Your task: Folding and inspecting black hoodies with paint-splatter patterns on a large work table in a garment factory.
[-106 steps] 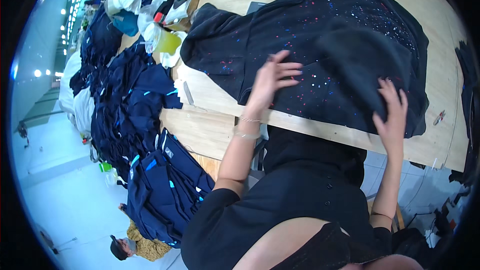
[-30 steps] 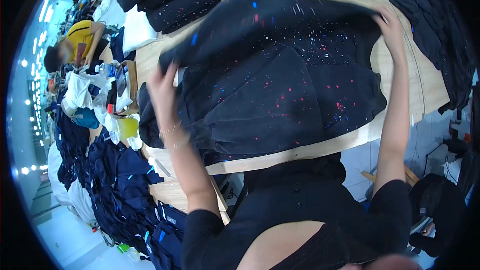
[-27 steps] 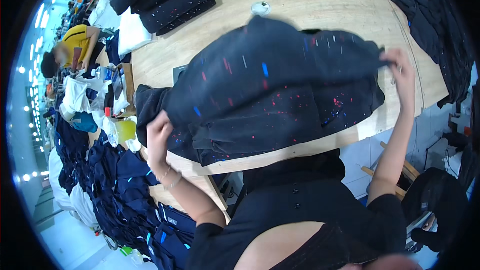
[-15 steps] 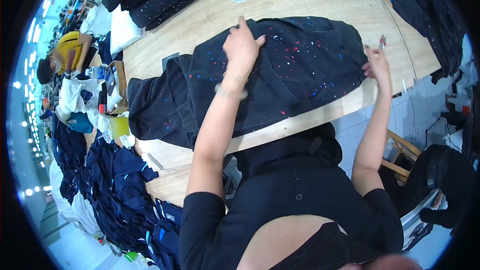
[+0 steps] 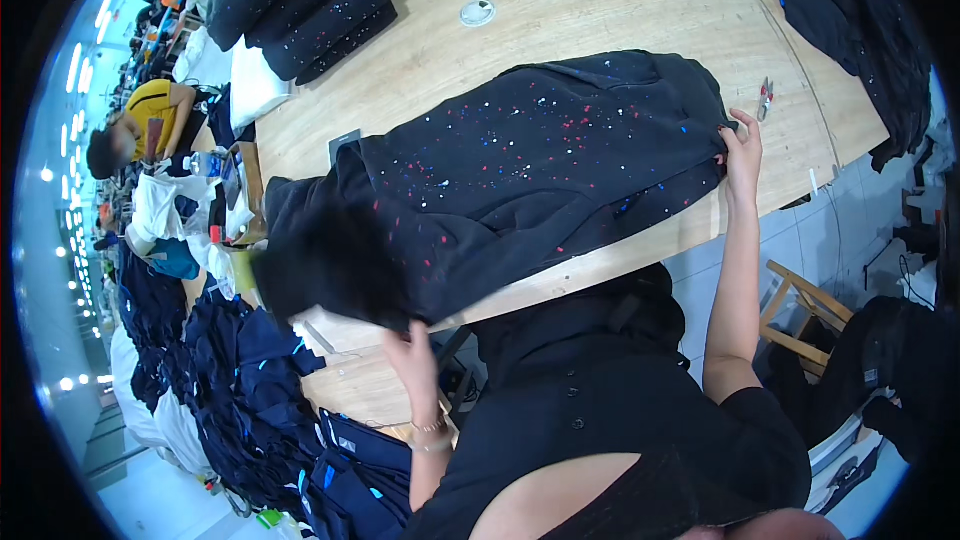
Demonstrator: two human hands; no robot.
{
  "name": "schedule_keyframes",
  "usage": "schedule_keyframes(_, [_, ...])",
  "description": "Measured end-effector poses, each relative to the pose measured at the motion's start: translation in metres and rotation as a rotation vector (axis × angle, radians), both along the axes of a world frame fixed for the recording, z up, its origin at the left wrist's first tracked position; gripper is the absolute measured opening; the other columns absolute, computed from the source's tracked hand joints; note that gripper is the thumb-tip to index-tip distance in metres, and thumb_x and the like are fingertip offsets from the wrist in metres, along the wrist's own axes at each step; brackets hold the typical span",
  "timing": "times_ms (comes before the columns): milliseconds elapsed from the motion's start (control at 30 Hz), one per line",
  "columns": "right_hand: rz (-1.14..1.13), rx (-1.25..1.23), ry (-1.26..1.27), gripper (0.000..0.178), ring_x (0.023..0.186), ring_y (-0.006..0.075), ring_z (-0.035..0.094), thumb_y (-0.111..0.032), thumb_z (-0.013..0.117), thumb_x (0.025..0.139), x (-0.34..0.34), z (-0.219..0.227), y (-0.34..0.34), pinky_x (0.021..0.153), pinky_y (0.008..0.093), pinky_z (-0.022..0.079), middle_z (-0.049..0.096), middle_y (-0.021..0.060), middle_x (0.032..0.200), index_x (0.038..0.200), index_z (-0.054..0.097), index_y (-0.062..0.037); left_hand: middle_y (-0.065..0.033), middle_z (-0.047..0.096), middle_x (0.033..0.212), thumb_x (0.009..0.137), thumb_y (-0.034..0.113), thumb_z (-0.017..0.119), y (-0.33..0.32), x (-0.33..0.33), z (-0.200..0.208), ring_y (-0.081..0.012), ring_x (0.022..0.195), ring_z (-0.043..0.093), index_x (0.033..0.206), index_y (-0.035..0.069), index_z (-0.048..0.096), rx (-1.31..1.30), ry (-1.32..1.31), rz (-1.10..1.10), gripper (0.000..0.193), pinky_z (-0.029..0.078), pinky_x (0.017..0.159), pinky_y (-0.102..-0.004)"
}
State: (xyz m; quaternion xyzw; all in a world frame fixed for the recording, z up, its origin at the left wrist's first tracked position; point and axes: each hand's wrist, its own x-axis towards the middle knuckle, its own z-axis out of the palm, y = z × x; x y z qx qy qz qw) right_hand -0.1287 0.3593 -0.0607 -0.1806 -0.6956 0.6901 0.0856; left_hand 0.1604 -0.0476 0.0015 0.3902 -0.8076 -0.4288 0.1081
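A black garment (image 5: 530, 150) speckled with red, white and blue lies lengthwise along the near side of the wooden table. My left hand (image 5: 412, 358) pinches its near edge toward the left, and the dark cloth beside it is lifted and smeared by motion. At the garment's right end, my right hand (image 5: 740, 155) grips the edge between thumb and fingers. A small pair of thread snips (image 5: 766, 100) rests on the table just beyond that hand. Whether the garment's left end is a hood or a sleeve is hard to tell.
A stack of folded speckled garments (image 5: 310, 15) stands at the back left, beside white cloth (image 5: 258, 85). Dark cloth (image 5: 840, 20) hangs over the far right edge. Navy garments (image 5: 240, 370) pile up at lower left. A wooden stool (image 5: 800, 315) stands right; a person in yellow (image 5: 155, 115) sits far left.
My left hand has moved from the garment's top down to its near left edge, lifting the cloth there. My right hand has shifted slightly left onto the right end. The cloth looks flatter.
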Motion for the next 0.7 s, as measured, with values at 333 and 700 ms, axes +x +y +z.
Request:
schedule_keyframes(333, [0.094,0.096,-0.161,0.037,0.067,0.0071,0.055,-0.013,0.065,0.083,-0.003,0.011,0.006,0.054,0.0199,0.041,0.062,0.0027,0.085,0.118,0.053,-0.0080,-0.0072,0.054,0.084,0.078,0.011,0.070,0.093,-0.121,0.040,-0.0211,0.078,0.058,0.097,0.002,0.061,-0.242,0.224,-0.914,0.022,0.047,0.066,-0.0295])
schedule_keyframes(700, [0.145,-0.538,0.145,0.051,0.094,0.0139,0.061,0.003,0.053,0.079,0.010,0.002,0.019,0.088,0.0246,0.047,0.061,0.0089,0.107,0.128,0.052,-0.0069,-0.0043,0.047,0.079,0.069,0.005,0.062,0.151,-0.161,-0.015,-0.0206,0.074,0.048,0.101,0.008,0.067,-0.546,0.548,-1.150,0.033,0.038,0.066,-0.0333])
